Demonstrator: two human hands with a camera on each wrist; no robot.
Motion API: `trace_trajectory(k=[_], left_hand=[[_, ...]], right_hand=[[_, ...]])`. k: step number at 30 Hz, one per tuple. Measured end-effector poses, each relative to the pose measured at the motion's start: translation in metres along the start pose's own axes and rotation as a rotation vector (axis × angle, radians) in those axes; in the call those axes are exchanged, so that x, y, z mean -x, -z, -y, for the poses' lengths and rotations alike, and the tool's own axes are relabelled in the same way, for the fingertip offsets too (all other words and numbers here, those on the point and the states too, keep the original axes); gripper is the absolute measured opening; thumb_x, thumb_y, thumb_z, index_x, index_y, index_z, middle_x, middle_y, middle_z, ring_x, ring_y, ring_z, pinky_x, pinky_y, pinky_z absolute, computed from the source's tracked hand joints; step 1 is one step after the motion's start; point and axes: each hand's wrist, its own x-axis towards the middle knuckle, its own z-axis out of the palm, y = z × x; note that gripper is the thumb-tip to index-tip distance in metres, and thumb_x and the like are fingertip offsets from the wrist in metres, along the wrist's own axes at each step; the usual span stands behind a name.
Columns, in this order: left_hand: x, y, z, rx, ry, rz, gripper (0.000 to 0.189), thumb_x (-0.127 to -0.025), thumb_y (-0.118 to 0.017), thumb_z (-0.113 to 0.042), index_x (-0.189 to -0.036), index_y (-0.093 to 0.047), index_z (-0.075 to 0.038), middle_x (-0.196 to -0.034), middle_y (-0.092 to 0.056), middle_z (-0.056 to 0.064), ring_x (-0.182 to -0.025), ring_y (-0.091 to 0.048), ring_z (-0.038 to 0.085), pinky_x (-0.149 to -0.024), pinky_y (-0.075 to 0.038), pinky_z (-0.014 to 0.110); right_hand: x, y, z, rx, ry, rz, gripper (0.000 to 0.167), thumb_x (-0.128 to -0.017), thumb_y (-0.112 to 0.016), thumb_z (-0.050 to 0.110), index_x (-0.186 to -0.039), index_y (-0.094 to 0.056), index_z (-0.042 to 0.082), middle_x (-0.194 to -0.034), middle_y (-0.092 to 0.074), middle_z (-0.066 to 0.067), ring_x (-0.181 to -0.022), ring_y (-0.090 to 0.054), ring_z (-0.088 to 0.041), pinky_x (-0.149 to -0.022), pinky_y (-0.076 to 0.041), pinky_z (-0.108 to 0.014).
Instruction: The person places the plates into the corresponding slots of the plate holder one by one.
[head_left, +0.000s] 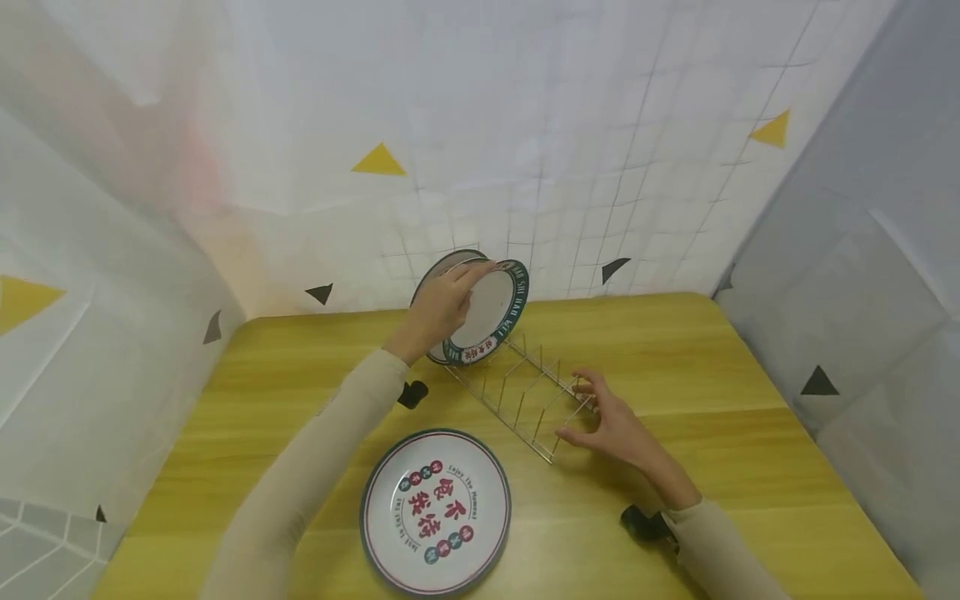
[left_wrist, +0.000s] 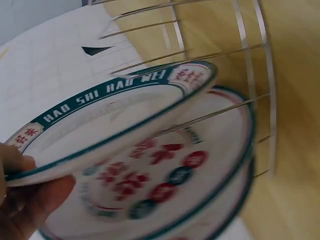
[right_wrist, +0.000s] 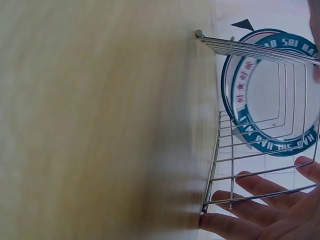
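Observation:
My left hand (head_left: 441, 307) pinches the rim of a white plate (head_left: 491, 312) with a green lettered border, tilted up over the far end of a wire dish rack (head_left: 501, 412). In the left wrist view, thumb and fingers hold its edge, and two similar plates (left_wrist: 200, 162) stand behind it in the rack. At the rack's near end, my right hand (head_left: 611, 423) holds the wire frame, thumb on one side and fingers on the other. Another plate (head_left: 435, 512), white with red characters, lies flat on the table in front of the rack.
The wooden table (head_left: 750, 500) is bounded by a white back wall (head_left: 480, 192) and side walls with yellow and black triangles. Black wrist devices (head_left: 645, 525) sit at both wrists.

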Motion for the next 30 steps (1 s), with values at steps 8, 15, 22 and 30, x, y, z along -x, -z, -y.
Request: trace_trajectory(k=[8, 15, 22, 30], left_hand=[[0.021, -0.008, 0.008, 0.026, 0.067, -0.05, 0.058, -0.094, -0.058, 0.003, -0.148, -0.043, -0.013, -0.123, -0.061, 0.016, -0.079, -0.062, 0.026, -0.079, -0.055, 0.037], [0.031, -0.011, 0.002, 0.001, 0.159, 0.014, 0.068, -0.095, -0.06, -0.002, -0.153, -0.031, -0.023, -0.118, -0.061, 0.019, -0.074, -0.063, 0.026, -0.072, -0.057, 0.037], [0.035, -0.013, 0.002, 0.012, 0.172, 0.014, 0.07, -0.094, -0.061, 0.0, -0.153, -0.031, -0.023, -0.124, -0.061, 0.019, -0.082, -0.066, 0.029, -0.078, -0.057, 0.039], [0.036, -0.011, 0.002, 0.029, 0.174, 0.025, 0.072, -0.093, -0.062, 0.0, -0.153, -0.031, -0.023, -0.13, -0.059, 0.018, -0.09, -0.066, 0.03, -0.08, -0.057, 0.038]], right_hand=[[-0.001, 0.0, 0.001, 0.031, 0.0, -0.007, 0.09, -0.075, -0.082, 0.045, -0.144, -0.03, 0.021, -0.134, -0.056, -0.025, -0.113, -0.057, -0.044, -0.091, -0.047, -0.062], [0.0, 0.002, 0.0, 0.01, -0.01, -0.004, 0.091, -0.075, -0.082, 0.044, -0.144, -0.03, 0.019, -0.135, -0.054, -0.027, -0.116, -0.055, -0.048, -0.094, -0.045, -0.064], [0.001, 0.0, 0.0, -0.017, -0.008, 0.001, 0.089, -0.075, -0.083, 0.043, -0.143, -0.03, 0.022, -0.135, -0.054, -0.027, -0.117, -0.055, -0.048, -0.095, -0.045, -0.064], [0.002, -0.001, 0.0, 0.005, -0.018, 0.002, 0.09, -0.074, -0.083, 0.044, -0.144, -0.03, 0.023, -0.136, -0.055, -0.025, -0.117, -0.055, -0.047, -0.095, -0.044, -0.064]])
